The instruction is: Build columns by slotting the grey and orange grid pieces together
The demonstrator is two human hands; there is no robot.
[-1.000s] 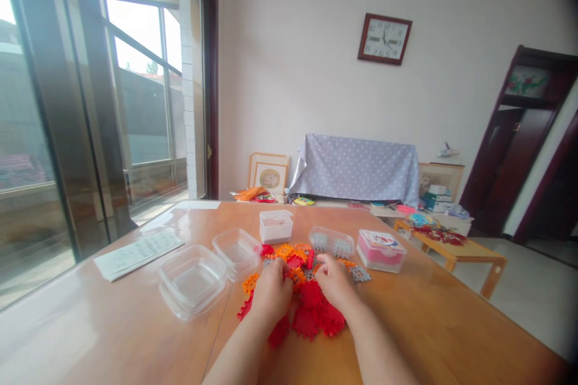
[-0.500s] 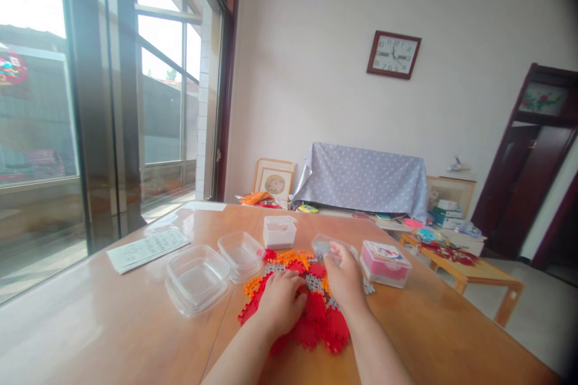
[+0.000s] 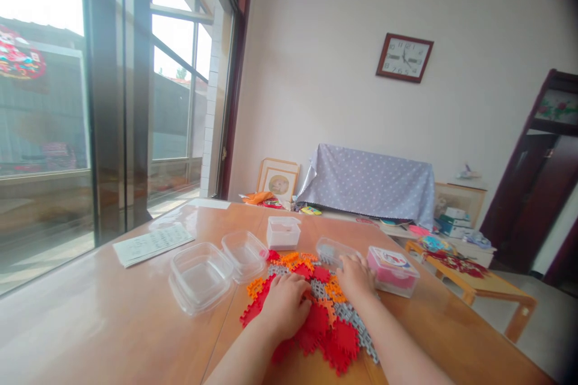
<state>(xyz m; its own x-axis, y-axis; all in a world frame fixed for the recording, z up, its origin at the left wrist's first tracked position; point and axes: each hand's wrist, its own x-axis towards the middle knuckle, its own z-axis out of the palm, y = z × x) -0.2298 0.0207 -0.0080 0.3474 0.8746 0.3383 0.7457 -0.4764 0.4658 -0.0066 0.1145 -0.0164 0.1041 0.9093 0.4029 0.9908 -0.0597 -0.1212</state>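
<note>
My left hand (image 3: 288,305) rests on a pile of red interlocking plastic pieces (image 3: 311,332). Its fingers curl down with the thumb close to them, and what lies under the fingertips is hidden. At the right of the pile, my right hand (image 3: 356,278) is palm down with its fingers stretched forward, near the front rim of a clear container (image 3: 332,251) that has grey pieces in it. Between the hands lie orange pieces (image 3: 335,290) and grey lattice pieces (image 3: 318,289). More grey pieces (image 3: 353,316) show under my right wrist.
A lidded box with pink contents (image 3: 392,271) stands right of my right hand. Two clear tubs (image 3: 201,277) (image 3: 244,255) sit at left, and a small white box (image 3: 283,233) behind the pile. Printed sheets (image 3: 153,244) lie by the window side of the wooden table (image 3: 135,325).
My right hand has moved from above the clear container down and slightly right, and the grey round piece in its fingers no longer shows. My left hand stays on the pile. The view shifted slightly.
</note>
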